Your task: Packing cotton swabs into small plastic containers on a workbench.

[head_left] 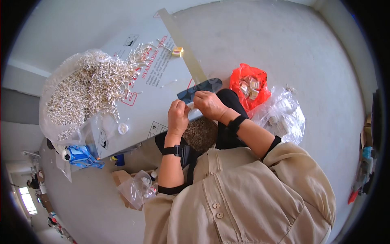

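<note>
My left hand (178, 116) and my right hand (209, 104) are close together over the near edge of the table, fingers closed in a pinch. Between them is a small whitish thing (194, 114) that looks like a little plastic bag; the fingers hide part of it. Farther left on the table, a heap of thin white-tipped sticks like cotton swabs (87, 87) spills from a large clear plastic bag (45, 103). A few loose sticks lie near a small yellow box (177, 52). Just beyond my hands is a dark blue, shiny flat piece (209, 85).
On my right stand a red plastic bag (264, 91) with small boxes and a clear plastic bag (290, 118). A round white lid-like piece (123, 129) sits on the table (150, 110). Below are a blue-white bottle (77, 154), a cardboard box (122, 179) and a brown speckled mass (200, 134).
</note>
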A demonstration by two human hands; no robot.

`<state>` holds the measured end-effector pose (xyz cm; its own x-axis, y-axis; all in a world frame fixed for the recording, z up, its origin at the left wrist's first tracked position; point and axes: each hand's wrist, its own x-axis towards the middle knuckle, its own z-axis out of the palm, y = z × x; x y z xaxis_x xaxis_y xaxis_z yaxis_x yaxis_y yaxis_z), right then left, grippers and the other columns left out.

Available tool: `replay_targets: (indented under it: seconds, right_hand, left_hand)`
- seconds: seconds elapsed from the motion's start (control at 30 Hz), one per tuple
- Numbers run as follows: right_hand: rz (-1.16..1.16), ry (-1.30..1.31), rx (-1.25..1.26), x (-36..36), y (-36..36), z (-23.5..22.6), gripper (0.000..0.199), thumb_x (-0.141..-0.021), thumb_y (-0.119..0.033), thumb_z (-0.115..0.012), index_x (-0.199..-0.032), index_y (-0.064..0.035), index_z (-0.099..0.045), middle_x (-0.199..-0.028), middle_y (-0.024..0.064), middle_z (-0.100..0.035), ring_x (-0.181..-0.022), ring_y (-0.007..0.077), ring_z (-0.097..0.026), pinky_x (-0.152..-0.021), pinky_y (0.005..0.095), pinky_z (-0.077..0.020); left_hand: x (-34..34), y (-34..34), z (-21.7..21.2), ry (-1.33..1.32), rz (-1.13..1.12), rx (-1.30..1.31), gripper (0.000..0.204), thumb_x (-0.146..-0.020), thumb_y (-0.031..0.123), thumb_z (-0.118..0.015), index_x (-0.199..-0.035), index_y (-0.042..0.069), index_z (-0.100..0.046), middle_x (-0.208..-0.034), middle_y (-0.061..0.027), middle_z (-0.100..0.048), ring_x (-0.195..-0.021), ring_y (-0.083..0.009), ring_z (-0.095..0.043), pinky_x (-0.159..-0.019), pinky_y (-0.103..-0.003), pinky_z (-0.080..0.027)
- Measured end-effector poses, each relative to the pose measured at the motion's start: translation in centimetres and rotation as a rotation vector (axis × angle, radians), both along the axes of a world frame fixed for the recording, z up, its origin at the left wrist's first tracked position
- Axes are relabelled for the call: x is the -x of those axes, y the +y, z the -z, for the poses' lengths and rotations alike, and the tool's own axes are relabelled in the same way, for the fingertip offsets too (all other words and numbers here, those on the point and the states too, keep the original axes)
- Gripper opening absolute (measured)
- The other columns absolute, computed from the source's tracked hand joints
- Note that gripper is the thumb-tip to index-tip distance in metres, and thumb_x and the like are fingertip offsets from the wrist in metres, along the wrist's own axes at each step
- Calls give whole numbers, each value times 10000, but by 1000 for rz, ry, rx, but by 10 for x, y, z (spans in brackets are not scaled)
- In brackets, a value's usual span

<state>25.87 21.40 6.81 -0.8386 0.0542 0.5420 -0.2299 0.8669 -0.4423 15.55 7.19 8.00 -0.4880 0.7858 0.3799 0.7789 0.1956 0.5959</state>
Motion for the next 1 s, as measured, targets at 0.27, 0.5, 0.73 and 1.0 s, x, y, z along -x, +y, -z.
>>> replay_targets:
  seconds: [0.27,0.5,0.73,1.0]
  right_hand:
    - [84,45,117,-4,-7,3,129,-675,-74,-673,-687,-40,-549,-804,93,-561,-799,291,-560,-717,392,-490]
    - [56,20,198,-5,-11,-1,182,-672,-46,-695,-717,-38,-518,-801,106,-553,-812,327,-551,-726,416,-478]
    - [38,27,303,-3,-8,7,203,-691,-41,-710,-736,-33,-512,-766,115,-530,-786,347,-540,-695,416,-463]
    - [69,-76,380,-1,-6,6,206,-670,-36,-712,-715,-34,-511,-764,134,-571,-803,373,-576,-709,447,-480]
  left_hand:
    - [-6,-11,2,-131,-41,17,161,-710,-45,-674,-738,8,-525,-804,-125,-554,-809,-343,-568,-682,-431,-472]
    - [-10,-14,4,-20,-71,-73,162,-713,-91,-632,-764,3,-510,-803,-137,-549,-811,-350,-564,-692,-437,-472]
    - [-13,-16,9,-9,-80,-93,167,-761,-92,-610,-797,8,-481,-800,-154,-553,-796,-365,-562,-675,-452,-466]
    - [-6,-15,9,-251,-103,-72,147,-784,-62,-656,-911,-2,-611,-811,-131,-593,-733,-296,-611,-641,-374,-490]
